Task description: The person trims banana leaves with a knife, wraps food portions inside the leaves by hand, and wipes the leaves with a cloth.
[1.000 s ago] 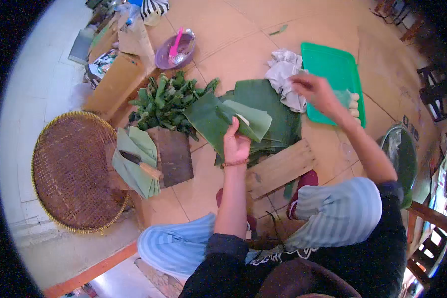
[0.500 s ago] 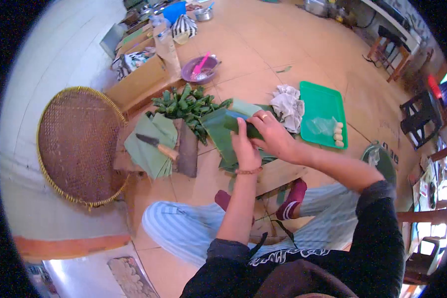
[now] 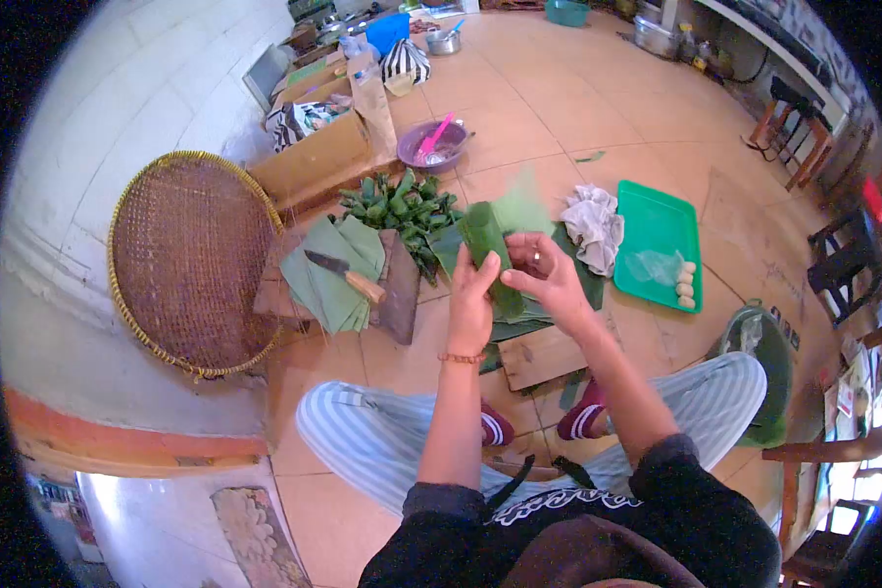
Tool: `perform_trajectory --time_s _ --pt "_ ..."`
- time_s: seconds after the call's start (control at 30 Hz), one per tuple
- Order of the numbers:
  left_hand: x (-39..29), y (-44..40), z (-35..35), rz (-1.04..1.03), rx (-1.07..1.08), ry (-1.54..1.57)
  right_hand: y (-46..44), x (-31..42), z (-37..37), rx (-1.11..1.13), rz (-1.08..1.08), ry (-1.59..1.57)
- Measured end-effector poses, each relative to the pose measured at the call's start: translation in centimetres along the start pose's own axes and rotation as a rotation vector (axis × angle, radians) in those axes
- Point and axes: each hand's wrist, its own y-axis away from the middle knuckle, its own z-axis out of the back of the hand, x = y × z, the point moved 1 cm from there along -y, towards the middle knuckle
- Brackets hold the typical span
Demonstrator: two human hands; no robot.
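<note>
A banana leaf rolled into a green tube [image 3: 484, 235] stands nearly upright between my hands. My left hand [image 3: 473, 299] is closed round its lower left side, the thumb across the front. My right hand [image 3: 551, 279], with a ring on one finger, grips its right side, thumb in front and fingers curled behind. More banana leaf pieces [image 3: 525, 328] lie beneath and behind my hands, partly hidden by them. To the left, a knife [image 3: 348, 276] with a wooden handle rests on a stack of cut leaves [image 3: 329, 299] on a wooden board [image 3: 399, 299].
Folded green leaf bundles [image 3: 399, 208] are heaped behind the board. At right lie a crumpled white cloth [image 3: 592, 227] and a green tray [image 3: 657, 211] with several pale balls [image 3: 687, 286]. A woven round tray [image 3: 196, 265] leans at left; a purple bowl [image 3: 416, 145] sits farther back.
The leaf, spread wider and tilted before, is now a narrower upright tube. My right hand has shifted from the top of the leaf to its right side. The head view has moved slightly.
</note>
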Motion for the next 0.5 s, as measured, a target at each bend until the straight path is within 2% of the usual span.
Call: perform_trajectory --time_s 0.07,0.2,0.3,0.33,0.43,0.5 --pt "-0.5 0.3 -0.4 -0.017 -0.035 -0.105 0.8 -0.9 -0.6 -0.05 0.083 0.039" --pt "-1.6 0.9 -2.0 -0.021 -0.005 -0.283 1.7 1.6 -1.3 -0.213 0.338 0.519" --pt "-1.8 0.9 -1.6 -0.077 0.148 -0.38 2.1 2.0 -0.4 -0.144 0.358 0.566" --pt "-2.1 1.0 -1.5 -0.031 0.193 -0.324 2.4 2.7 -0.3 -0.116 0.322 0.564" --pt "-3.1 1.5 -1.9 -0.001 0.19 -0.359 3.1 3.0 -1.5 -0.237 0.209 0.258" --pt "-3.4 2.0 -2.9 -0.101 0.132 -0.488 3.8 3.6 -2.8 -0.3 0.298 0.365"
